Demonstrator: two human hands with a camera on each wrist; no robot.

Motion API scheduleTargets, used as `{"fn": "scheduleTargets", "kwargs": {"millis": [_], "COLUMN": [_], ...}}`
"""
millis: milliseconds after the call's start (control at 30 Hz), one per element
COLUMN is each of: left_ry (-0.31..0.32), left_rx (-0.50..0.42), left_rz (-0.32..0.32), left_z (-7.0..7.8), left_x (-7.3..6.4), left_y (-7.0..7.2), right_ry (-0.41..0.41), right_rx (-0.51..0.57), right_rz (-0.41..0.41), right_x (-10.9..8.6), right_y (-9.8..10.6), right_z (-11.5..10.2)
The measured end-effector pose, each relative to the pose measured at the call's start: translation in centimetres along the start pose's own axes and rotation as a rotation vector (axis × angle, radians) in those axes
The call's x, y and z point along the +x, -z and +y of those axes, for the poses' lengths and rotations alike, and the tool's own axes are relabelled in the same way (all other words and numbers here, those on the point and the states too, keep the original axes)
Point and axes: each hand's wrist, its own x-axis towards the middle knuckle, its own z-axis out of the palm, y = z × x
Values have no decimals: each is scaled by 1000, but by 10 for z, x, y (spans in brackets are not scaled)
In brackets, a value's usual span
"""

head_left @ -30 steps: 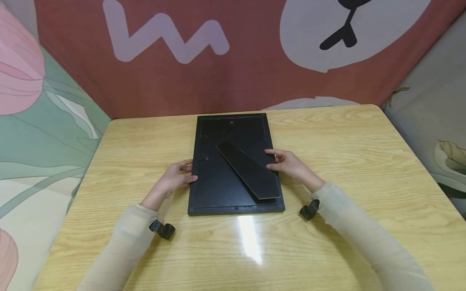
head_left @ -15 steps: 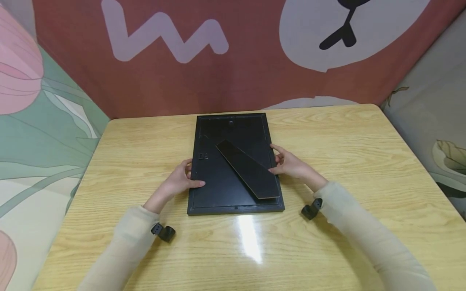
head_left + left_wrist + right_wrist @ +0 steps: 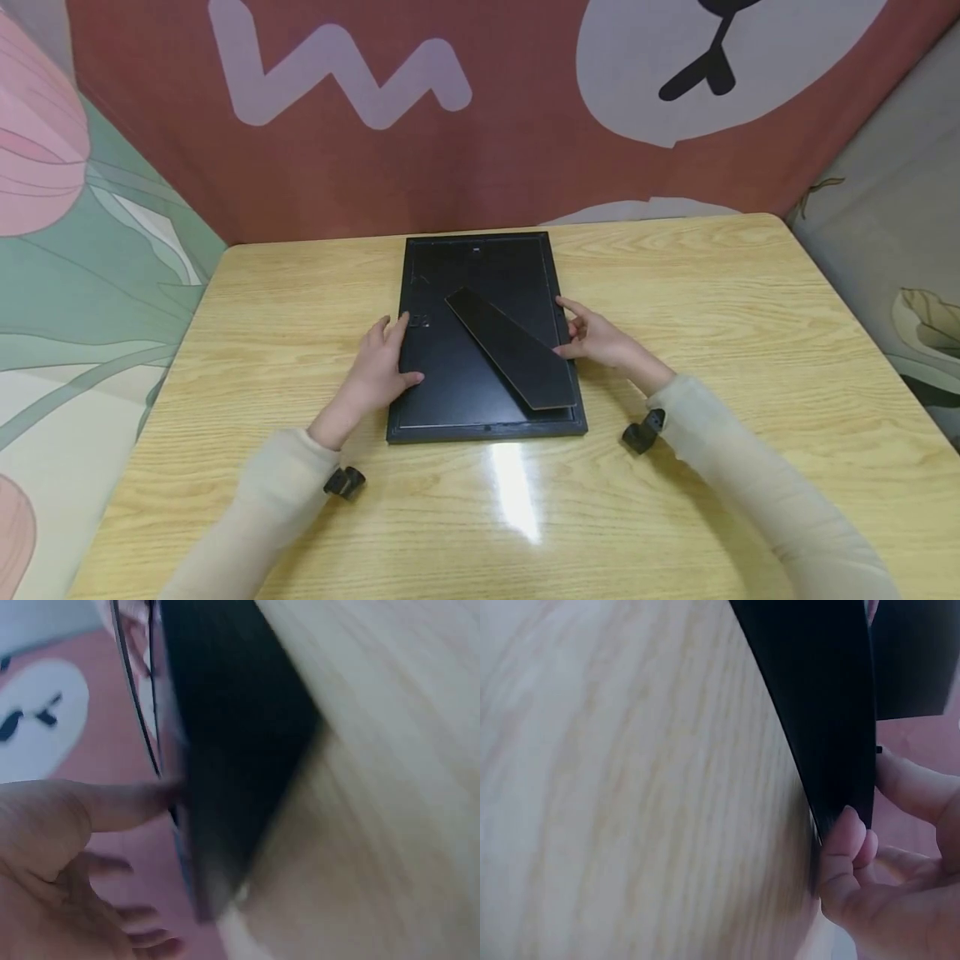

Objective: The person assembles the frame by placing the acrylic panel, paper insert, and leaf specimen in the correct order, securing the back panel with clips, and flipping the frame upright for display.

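A black picture frame (image 3: pixel 450 375) lies back side up on the table, its easel stand (image 3: pixel 517 354) slanting across the backing. At the left edge, my left hand (image 3: pixel 377 371) has its fingers spread along the rim. Its thumb touches the frame's back, as the left wrist view shows too, where the frame (image 3: pixel 232 727) is blurred. On the opposite side, my right hand (image 3: pixel 600 340) holds the right edge, thumb on the back near the stand. In the right wrist view its curled fingers (image 3: pixel 845 836) press against the frame's side.
The light wood table (image 3: pixel 697 333) reaches back to a red printed cloth (image 3: pixel 510 175). A small metal hanger (image 3: pixel 476 250) sits at the frame's far end, and a clasp (image 3: pixel 420 321) by its left edge. Both wrists carry small black cameras.
My left hand has shifted its fingers from around the left edge up along it, with the thumb further onto the back. The right hand's index finger has slid onto the edge. The frame stays put.
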Motion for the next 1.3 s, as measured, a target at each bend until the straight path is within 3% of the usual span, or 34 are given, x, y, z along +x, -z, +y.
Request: {"fn": "scheduleTargets", "kwargs": {"millis": [100,167,300,400,500,833,967,1100,1200,1300], "left_ry": [-204,-321,-429,-449,-447,-433,-418,-421,-421,-419], "left_rx": [167,250,360,402,427,415,408,406,405,403], "left_rz": [15,-27,-179,-252,-279,-282,-284,-270,-269,-273], "left_z": [16,24,37,41,43,44,45,46,45,43], "left_x": [-4,-4,-3,-2,-2,-1,-1,-1,-1,-1], "left_y": [-4,-9,-18,-23,-25,-32,-35,-39,-43,-45], "right_ry": [-16,-18,-14,-13,-6,38,127,225,295,366], "right_rx": [-17,-17,-24,-35,-39,-100,-230,-462,-631,-734], "right_rz": [-10,-15,-21,-25,-33,-18,24,76,87,77], "right_x": [-2,-3,-3,-3,-5,-11,-15,-23,-31,-38], "right_y": [3,6,8,9,9,10,7,3,1,0], "right_z": [0,1,2,2,2,5,6,6,6,7]}}
